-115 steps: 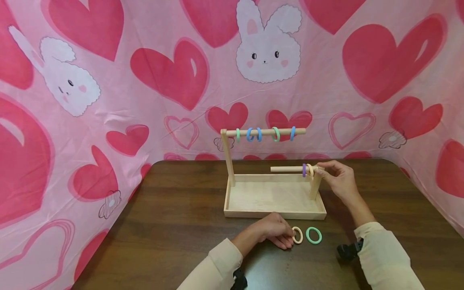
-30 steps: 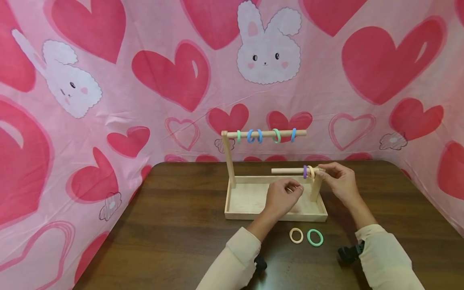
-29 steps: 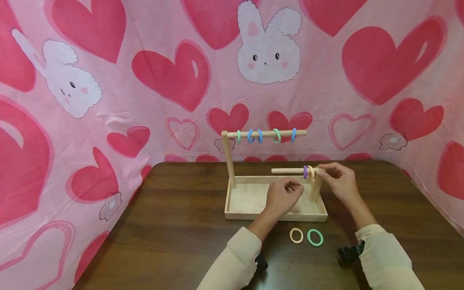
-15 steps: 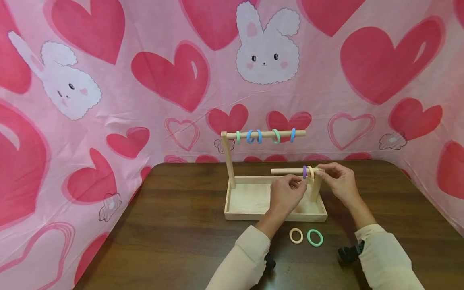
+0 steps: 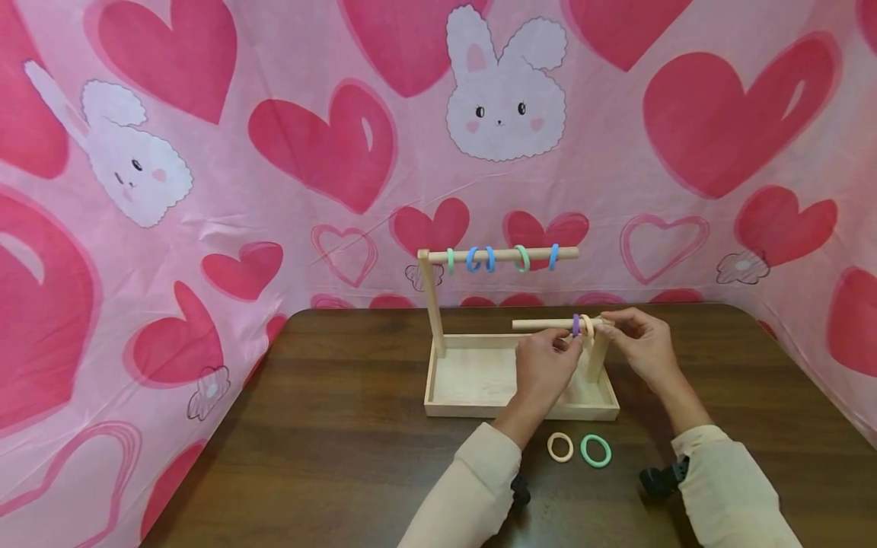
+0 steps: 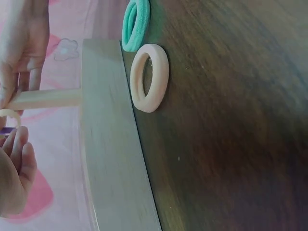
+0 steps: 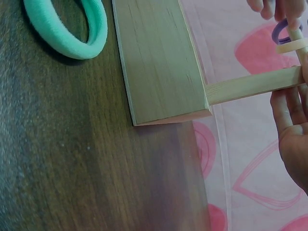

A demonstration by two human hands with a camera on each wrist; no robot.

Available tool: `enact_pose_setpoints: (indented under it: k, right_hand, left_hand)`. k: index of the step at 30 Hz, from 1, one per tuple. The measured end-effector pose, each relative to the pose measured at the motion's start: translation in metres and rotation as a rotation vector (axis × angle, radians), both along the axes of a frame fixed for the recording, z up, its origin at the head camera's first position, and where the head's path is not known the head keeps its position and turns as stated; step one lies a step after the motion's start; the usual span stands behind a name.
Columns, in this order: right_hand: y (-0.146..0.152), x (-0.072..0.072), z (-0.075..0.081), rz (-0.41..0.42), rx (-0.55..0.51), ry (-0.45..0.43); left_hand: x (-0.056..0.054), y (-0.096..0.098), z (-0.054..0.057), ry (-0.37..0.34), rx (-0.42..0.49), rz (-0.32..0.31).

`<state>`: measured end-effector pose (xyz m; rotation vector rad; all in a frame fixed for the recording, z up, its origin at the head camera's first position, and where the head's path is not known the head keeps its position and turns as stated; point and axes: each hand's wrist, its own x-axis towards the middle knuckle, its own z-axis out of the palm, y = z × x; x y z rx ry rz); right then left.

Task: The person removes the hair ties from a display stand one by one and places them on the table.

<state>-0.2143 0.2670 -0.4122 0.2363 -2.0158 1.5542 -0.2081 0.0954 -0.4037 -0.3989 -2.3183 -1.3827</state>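
Note:
A wooden two-bar stand rises from a shallow tray. On its lower bar hang a purple hair tie and a cream hair tie, close together near the post. My left hand reaches over the tray and pinches the purple hair tie at its lower edge. At the top of the short post, my right hand grips the wood between thumb and fingers. The right wrist view shows the right hand around the post's upper end, beside the cream hair tie.
Several green and blue hair ties hang along the upper bar. On the table in front of the tray lie a cream hair tie and a green hair tie. A pink heart-print cloth stands behind the table.
My left hand has left the cream hair tie on the table, risen over the tray, and moved right to the purple hair tie. The right hand keeps its grip on the post.

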Motion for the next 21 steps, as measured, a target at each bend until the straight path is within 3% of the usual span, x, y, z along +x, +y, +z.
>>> enact_pose_setpoints:
  k: [14, 21]
  right_hand:
    - [0.0008, -0.0010, -0.0013, 0.002, -0.011, 0.017]
    - [0.0002, 0.0005, 0.0001, -0.017, 0.014, -0.004]
  left_hand:
    - [0.0006, 0.0020, 0.0033, 0.102, -0.053, 0.010]
    - [0.0013, -0.0008, 0.0028, 0.113, -0.075, 0.012]
